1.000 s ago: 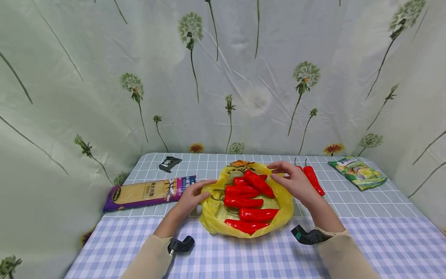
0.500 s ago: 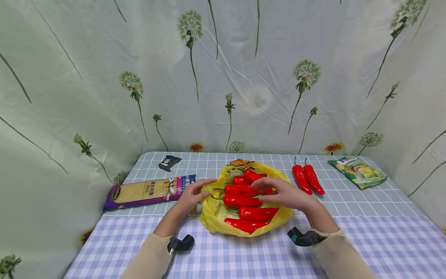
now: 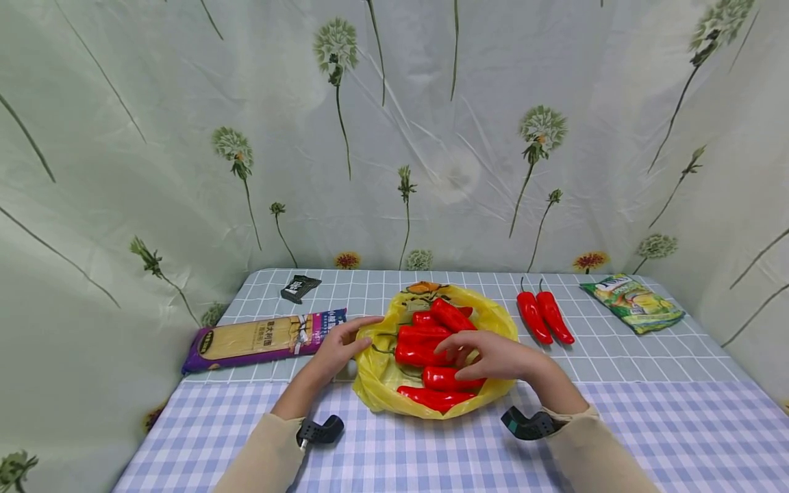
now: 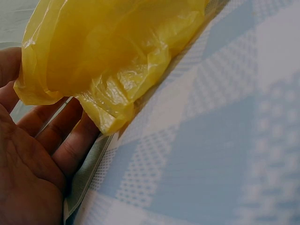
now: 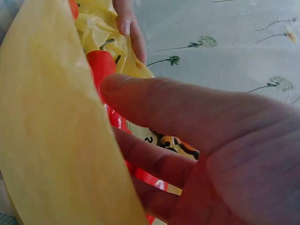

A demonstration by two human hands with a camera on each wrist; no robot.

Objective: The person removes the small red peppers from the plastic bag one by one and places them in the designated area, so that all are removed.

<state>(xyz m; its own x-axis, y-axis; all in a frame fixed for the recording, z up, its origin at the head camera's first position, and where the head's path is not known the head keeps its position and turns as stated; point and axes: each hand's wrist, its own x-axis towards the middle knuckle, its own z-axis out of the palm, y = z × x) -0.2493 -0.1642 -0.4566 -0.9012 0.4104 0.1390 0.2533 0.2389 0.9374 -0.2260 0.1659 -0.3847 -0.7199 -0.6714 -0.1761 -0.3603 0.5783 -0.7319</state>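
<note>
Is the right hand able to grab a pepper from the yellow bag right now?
Probably yes: the right hand is over the red peppers, and the yellow bag is wide open.

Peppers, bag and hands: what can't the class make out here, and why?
Head view: parts of the peppers, hidden by the right hand.
Head view: the print on the black packet, too small to read.
Head view: the rest of the sleeves, cut off by the bottom edge.
Left wrist view: the peppers and part of the left hand, hidden by the yellow bag.
Right wrist view: parts of the peppers, behind the yellow bag.
</note>
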